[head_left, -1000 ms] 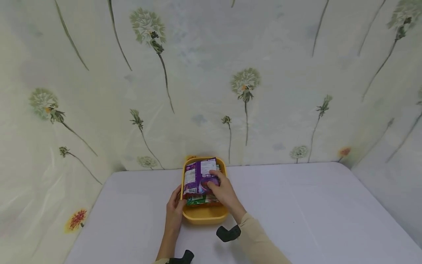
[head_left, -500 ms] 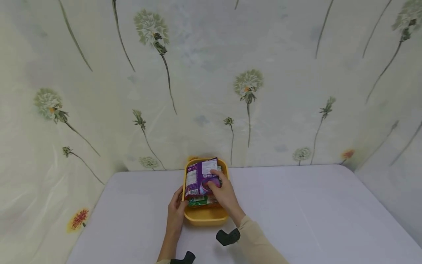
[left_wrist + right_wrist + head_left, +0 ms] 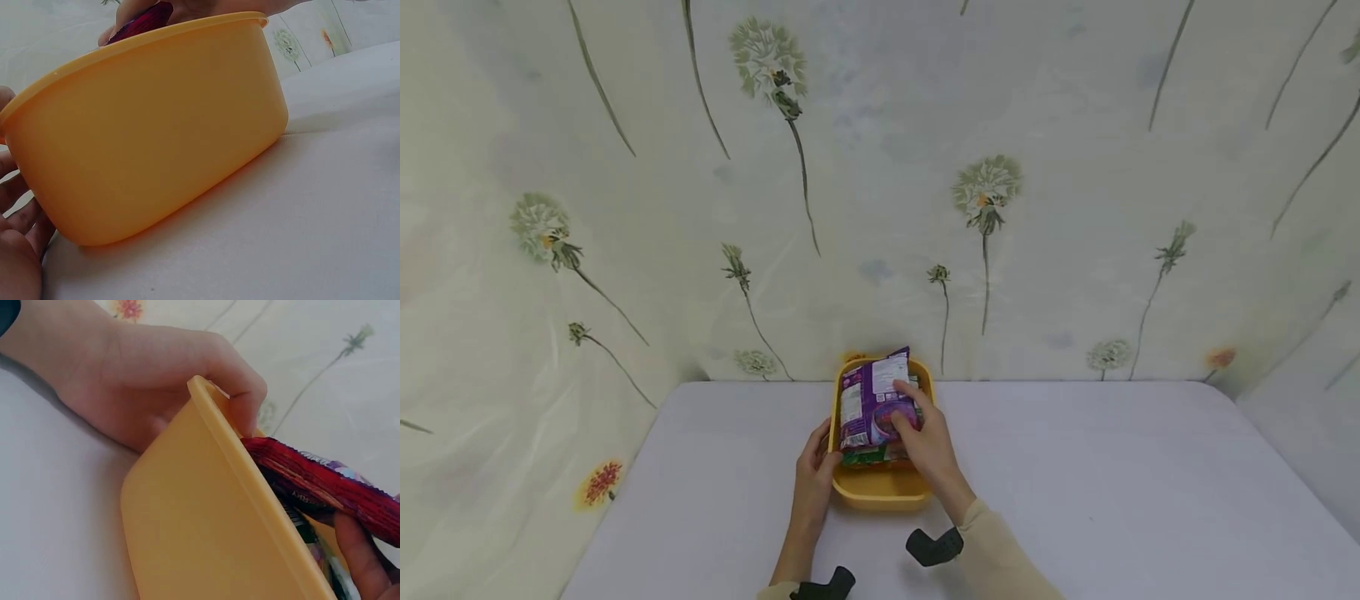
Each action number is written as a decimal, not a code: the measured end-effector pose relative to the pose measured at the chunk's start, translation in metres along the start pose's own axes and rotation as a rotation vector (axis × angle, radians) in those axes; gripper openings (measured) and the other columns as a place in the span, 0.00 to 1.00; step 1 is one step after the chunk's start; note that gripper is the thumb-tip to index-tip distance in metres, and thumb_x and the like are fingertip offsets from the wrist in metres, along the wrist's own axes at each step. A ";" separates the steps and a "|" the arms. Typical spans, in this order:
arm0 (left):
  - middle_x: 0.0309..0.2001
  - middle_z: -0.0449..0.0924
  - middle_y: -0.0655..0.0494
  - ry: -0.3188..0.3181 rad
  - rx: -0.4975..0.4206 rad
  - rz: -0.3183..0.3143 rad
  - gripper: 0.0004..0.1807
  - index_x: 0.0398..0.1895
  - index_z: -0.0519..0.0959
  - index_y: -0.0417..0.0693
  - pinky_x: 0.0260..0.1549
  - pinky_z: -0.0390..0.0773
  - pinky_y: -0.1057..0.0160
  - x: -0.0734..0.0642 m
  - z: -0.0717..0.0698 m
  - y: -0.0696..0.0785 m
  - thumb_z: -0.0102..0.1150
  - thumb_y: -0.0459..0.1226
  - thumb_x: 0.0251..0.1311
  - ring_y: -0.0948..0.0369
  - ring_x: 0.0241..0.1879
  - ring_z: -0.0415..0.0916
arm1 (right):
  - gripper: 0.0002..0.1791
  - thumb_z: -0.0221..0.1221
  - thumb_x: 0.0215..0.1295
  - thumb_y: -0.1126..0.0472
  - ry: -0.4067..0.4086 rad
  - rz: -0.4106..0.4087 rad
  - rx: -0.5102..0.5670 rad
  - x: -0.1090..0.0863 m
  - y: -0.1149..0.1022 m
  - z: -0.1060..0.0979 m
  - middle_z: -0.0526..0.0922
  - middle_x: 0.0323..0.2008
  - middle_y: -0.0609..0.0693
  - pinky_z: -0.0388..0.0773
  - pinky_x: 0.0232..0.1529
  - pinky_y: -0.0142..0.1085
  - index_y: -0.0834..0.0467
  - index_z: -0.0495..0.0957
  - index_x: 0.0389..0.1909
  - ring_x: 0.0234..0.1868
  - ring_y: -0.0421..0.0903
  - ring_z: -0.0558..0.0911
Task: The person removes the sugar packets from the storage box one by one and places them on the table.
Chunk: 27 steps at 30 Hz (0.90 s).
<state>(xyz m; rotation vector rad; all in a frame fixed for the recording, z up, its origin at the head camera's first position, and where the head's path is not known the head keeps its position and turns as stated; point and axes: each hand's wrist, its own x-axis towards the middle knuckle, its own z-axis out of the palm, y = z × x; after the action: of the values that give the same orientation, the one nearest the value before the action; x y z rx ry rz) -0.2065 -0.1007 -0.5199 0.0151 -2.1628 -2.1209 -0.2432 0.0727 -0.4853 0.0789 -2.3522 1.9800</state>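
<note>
A yellow plastic tub (image 3: 880, 502) stands on the white table. My left hand (image 3: 814, 479) grips its left rim; in the right wrist view that hand's thumb (image 3: 240, 394) hooks over the edge. Inside, a purple packet (image 3: 861, 408) with white label panels lies tilted over a green packet (image 3: 863, 455). My right hand (image 3: 931, 442) pinches the purple packet at its right side. One right finger (image 3: 359, 553) shows beneath the packet's dark red edge in the right wrist view. The tub's wall (image 3: 156, 131) hides most of the packets in the left wrist view.
The white table (image 3: 1075, 483) extends to both sides of the tub and in front of it. Behind stands a pale curtain (image 3: 865, 208) printed with dandelions, close to the tub's far end. Dark wrist mounts (image 3: 934, 547) sit at both wrists.
The purple packet's far edge has risen slightly above the tub's back rim, with my right hand on it. The head view has shifted, so everything appears farther right. My left hand keeps its grip.
</note>
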 end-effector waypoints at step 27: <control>0.68 0.64 0.50 0.014 -0.050 0.028 0.28 0.68 0.64 0.51 0.64 0.66 0.58 0.011 0.001 -0.030 0.47 0.30 0.63 0.53 0.68 0.63 | 0.24 0.56 0.66 0.59 0.013 -0.002 0.084 -0.006 -0.002 -0.020 0.60 0.70 0.50 0.75 0.58 0.49 0.41 0.69 0.62 0.61 0.56 0.73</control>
<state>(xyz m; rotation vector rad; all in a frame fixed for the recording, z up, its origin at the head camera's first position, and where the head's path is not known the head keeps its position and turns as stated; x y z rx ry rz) -0.2194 -0.1017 -0.5487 -0.0045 -2.0900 -2.1523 -0.2368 0.0921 -0.4807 0.0721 -2.2597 2.0713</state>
